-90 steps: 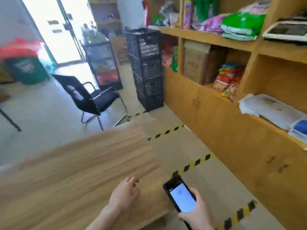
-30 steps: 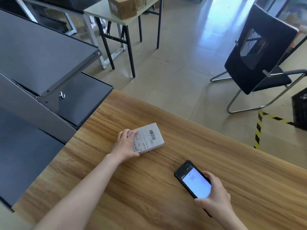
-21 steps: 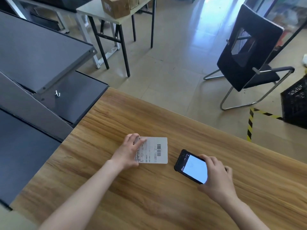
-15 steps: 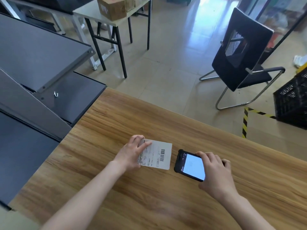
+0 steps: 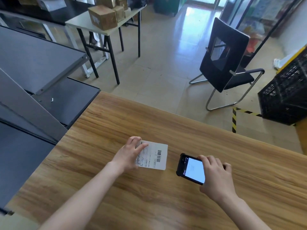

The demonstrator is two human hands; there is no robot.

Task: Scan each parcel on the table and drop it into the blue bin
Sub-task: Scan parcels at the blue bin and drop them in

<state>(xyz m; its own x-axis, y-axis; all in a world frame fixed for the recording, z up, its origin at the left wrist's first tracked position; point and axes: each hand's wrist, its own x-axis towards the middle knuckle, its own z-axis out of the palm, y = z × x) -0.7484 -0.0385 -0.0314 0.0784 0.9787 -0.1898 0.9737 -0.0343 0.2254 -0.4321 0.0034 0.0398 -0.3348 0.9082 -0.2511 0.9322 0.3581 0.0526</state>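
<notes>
I pinch flat white labelled parcel (image 5: 150, 161) with left hand (image 5: 128, 155) | right hand (image 5: 214, 176) grips black lit phone (image 5: 191, 168), just right of barcode (image 5: 159, 156)

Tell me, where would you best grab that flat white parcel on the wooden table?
Probably by its left end, coming from the left, as the left hand does. The parcel lies flat, label up, on the table, so only its edges offer a pinch, and this end leaves the barcode near the right edge uncovered for the phone in the right hand.
</notes>
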